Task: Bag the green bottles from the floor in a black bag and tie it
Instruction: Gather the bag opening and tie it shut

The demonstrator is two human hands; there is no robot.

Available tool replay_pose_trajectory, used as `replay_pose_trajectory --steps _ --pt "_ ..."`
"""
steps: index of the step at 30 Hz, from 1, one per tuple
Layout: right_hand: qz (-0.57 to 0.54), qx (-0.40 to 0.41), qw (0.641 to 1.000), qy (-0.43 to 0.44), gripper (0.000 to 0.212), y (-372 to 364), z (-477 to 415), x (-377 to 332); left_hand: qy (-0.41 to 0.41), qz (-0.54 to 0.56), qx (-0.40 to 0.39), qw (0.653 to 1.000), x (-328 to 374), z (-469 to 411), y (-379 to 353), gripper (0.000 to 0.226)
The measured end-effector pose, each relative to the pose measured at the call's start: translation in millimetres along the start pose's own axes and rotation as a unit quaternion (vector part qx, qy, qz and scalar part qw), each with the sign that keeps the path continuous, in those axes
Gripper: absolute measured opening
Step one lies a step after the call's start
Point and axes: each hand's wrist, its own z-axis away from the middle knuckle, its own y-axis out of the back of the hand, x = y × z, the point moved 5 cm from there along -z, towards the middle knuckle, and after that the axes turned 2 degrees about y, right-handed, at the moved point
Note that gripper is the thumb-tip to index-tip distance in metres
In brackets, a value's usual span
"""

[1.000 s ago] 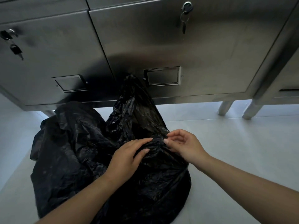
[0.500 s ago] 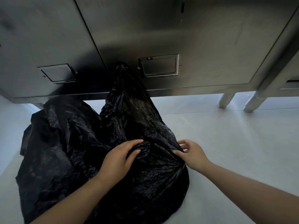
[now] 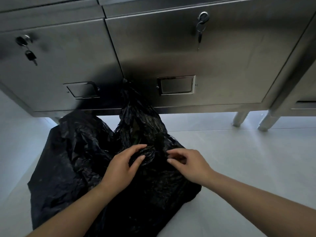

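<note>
A large crumpled black bag (image 3: 71, 161) lies on the pale floor in front of a steel cabinet. One gathered peak of it stands up at the middle (image 3: 135, 117). My left hand (image 3: 123, 166) pinches a fold of the bag's plastic between thumb and fingers. My right hand (image 3: 186, 163) rests on the bag just to the right, fingers curled into the plastic. A faint hint of green shows through the bag's opening (image 3: 136, 141); no bottle is clearly visible.
A stainless steel cabinet (image 3: 222, 65) with two doors, recessed handles and keys hanging in the locks (image 3: 200, 28) stands right behind the bag. Its round legs (image 3: 239, 118) stand on the light grey floor (image 3: 248, 159) at the right.
The view has tilted up, bringing the locks back into sight. My right hand moved up and left from the bag's right edge to beside my left hand. My left hand keeps its fold.
</note>
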Motion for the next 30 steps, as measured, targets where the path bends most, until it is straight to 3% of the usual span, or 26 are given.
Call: replay_pose_trajectory --steps 5,10,20,30 --pt "-0.047 0.139 0.987 -0.059 0.015 36 4 34 0.003 -0.01 -0.034 0.999 -12 18 -5 0.042" --pt "-0.019 0.193 0.975 -0.112 0.018 49 11 73 0.004 -0.022 -0.049 0.999 -12 17 -15 0.042" --pt "-0.044 0.089 0.967 -0.233 0.023 25 19 138 0.022 -0.04 -0.073 0.996 -19 17 -42 0.036" --pt "-0.137 0.069 0.944 -0.293 0.029 9 20 171 0.005 -0.073 -0.089 0.993 -11 -2 -89 0.036"
